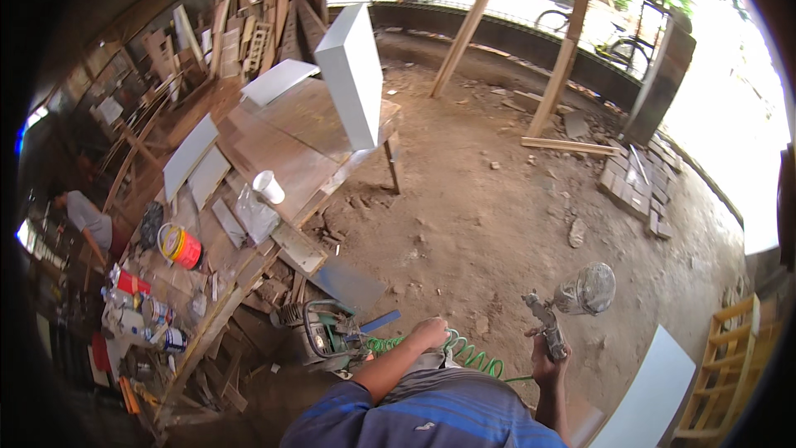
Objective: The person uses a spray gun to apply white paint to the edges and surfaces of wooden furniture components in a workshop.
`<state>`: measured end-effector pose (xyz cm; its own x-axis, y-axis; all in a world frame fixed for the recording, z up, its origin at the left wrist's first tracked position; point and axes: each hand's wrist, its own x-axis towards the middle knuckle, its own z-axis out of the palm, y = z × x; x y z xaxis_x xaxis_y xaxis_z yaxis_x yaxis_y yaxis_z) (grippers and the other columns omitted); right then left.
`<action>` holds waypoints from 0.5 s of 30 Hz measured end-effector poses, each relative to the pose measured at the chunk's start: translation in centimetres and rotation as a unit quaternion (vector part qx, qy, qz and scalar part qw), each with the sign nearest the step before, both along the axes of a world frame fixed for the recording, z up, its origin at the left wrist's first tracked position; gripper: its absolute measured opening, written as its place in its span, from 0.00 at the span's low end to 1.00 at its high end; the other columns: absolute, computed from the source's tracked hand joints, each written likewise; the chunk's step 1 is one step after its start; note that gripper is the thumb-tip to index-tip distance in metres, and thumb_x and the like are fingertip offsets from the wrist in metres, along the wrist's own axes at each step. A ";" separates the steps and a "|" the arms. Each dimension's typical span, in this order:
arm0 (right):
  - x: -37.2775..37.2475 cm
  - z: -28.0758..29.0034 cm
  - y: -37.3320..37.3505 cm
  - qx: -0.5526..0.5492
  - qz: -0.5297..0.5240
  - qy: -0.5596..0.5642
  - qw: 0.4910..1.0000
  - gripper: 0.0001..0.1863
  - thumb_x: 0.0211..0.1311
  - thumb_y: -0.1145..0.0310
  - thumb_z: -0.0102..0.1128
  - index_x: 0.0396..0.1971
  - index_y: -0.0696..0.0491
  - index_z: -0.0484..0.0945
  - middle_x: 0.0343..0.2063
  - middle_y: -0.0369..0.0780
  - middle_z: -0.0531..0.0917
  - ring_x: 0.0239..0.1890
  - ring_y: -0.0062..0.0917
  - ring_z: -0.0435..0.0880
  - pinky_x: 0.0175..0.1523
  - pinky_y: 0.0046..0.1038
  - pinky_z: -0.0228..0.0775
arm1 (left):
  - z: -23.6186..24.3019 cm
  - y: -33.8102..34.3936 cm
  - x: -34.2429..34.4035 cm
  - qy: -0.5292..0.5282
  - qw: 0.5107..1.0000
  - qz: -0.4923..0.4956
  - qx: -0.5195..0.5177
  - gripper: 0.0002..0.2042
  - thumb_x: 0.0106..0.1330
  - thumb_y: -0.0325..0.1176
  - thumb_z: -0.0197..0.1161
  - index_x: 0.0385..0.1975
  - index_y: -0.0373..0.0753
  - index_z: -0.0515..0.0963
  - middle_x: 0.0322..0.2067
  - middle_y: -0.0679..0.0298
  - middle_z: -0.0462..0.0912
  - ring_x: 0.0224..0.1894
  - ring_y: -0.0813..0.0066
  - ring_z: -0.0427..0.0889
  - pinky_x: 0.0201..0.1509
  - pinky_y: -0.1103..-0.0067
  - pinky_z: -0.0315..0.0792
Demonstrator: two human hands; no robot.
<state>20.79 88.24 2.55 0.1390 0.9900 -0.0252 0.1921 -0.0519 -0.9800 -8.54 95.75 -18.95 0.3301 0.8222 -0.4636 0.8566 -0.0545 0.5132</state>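
Note:
My left hand point(429, 333) is closed on a green coiled air hose point(485, 365), in front of my body at the lower middle. Beside it on the ground sits a green air compressor point(319, 332). At the lower right, my right hand point(547, 369) grips a paint spray gun point(545, 319), which has a dirty round cup point(587, 289) on it. A pale panel point(643, 390) leans low to the right of that hand. Up on the cluttered wooden table point(290, 145) stand a white box-shaped piece point(348, 79), a white cup point(268, 187), cans and a bucket point(180, 245).
Another person point(87, 224) bends at the far left. Boards point(236, 33) are stacked at the back left. Two wooden posts point(468, 21) lean on the railing, a bicycle point(626, 50) beyond. Pavers point(634, 187) lie on the dirt floor point(448, 224) at right, near a wooden frame point(717, 365).

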 end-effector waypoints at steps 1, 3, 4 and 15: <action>-0.6 -0.1 1.6 0.019 0.011 0.012 1.000 0.09 0.70 0.72 0.61 0.46 0.59 0.82 0.29 0.31 0.82 0.27 0.11 0.73 0.33 0.20 0.63 | -1.1 0.3 -0.7 -0.001 1.000 0.012 0.006 0.19 0.69 0.46 0.63 0.41 0.33 0.86 0.45 0.43 0.87 0.51 0.45 0.86 0.56 0.57 0.79; -1.8 -0.2 4.8 0.050 0.028 0.030 0.998 0.08 0.72 0.71 0.60 0.42 0.58 0.84 0.22 0.26 0.75 0.20 0.09 0.67 0.26 0.19 0.56 | -2.5 0.9 -1.2 -0.010 0.999 0.028 0.018 0.20 0.69 0.46 0.63 0.40 0.31 0.86 0.44 0.41 0.86 0.50 0.44 0.86 0.56 0.57 0.79; -2.1 -0.2 6.1 0.061 0.036 0.035 0.997 0.08 0.72 0.70 0.60 0.40 0.58 0.84 0.19 0.25 0.73 0.18 0.08 0.65 0.23 0.19 0.53 | -2.7 1.2 -1.0 -0.003 0.999 0.033 0.006 0.20 0.69 0.45 0.63 0.39 0.31 0.86 0.44 0.40 0.86 0.50 0.44 0.86 0.55 0.56 0.79; -1.1 -0.5 23.3 -0.018 0.293 0.077 0.953 0.30 0.66 0.81 0.61 0.70 0.54 0.74 0.35 0.34 0.86 0.39 0.15 0.80 0.48 0.21 0.74 | -2.0 5.6 0.5 0.024 0.977 0.201 -0.073 0.21 0.63 0.49 0.69 0.37 0.33 0.86 0.39 0.40 0.87 0.46 0.43 0.87 0.52 0.56 0.79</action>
<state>19.67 111.58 2.03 -0.4456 0.8945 -0.0357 0.0517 -0.0141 -0.9986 -8.03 101.35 -20.94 -0.0309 0.8052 -0.5922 0.8169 0.3617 0.4492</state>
